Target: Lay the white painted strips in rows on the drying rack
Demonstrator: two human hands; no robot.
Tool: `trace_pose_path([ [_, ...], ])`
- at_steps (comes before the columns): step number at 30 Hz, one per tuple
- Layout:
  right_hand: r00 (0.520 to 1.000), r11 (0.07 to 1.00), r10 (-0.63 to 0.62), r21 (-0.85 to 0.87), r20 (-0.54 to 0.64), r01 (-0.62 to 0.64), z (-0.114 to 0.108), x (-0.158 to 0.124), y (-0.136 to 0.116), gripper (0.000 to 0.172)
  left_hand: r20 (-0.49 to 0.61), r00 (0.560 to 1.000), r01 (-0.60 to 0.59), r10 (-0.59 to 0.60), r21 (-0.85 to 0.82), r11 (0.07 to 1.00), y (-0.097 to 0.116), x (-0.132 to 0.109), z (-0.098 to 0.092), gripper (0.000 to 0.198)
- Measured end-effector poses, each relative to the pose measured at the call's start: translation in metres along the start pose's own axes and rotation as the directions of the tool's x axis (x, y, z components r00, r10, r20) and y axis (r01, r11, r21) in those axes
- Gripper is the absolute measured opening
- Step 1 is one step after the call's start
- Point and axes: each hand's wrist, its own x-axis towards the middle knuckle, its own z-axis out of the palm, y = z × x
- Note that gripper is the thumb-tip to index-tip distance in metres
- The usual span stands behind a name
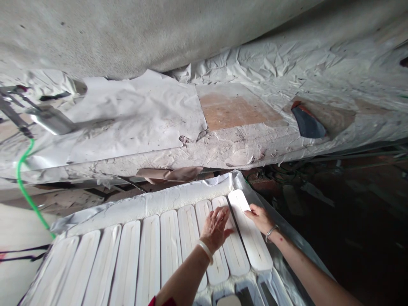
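Note:
A row of several long white painted boards with rounded ends lies side by side on a covered stand (153,199). My left hand (216,227), with a pale bangle at the wrist, rests flat with fingers spread on two boards near the right of the row. My right hand (261,217), wearing a thin bracelet, touches the right edge of the outermost board (250,231), fingers bent against it. That board sits slightly higher than its neighbours.
A paint-caked bench wrapped in crumpled sheet (223,140) runs across behind the stand. A metal spray gun (47,117) with a green hose (24,178) hangs at the left. A dark scraper-like object (306,121) lies on the bench at right. Dark cluttered floor (350,212) lies to the right.

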Motion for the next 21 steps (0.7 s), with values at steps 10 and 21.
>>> trace_pose_path([
  [10,0.996,0.996,0.074,-0.045,0.057,-0.071,0.006,0.014,0.004,0.032,0.007,1.000,0.000,0.000,-0.017,1.000,-0.002,0.004,0.001,0.070],
  [21,0.962,0.948,0.192,-0.289,0.194,-0.131,-0.001,0.023,-0.005,0.027,0.076,0.997,0.005,-0.006,0.014,1.000,0.001,0.015,-0.009,0.083],
])
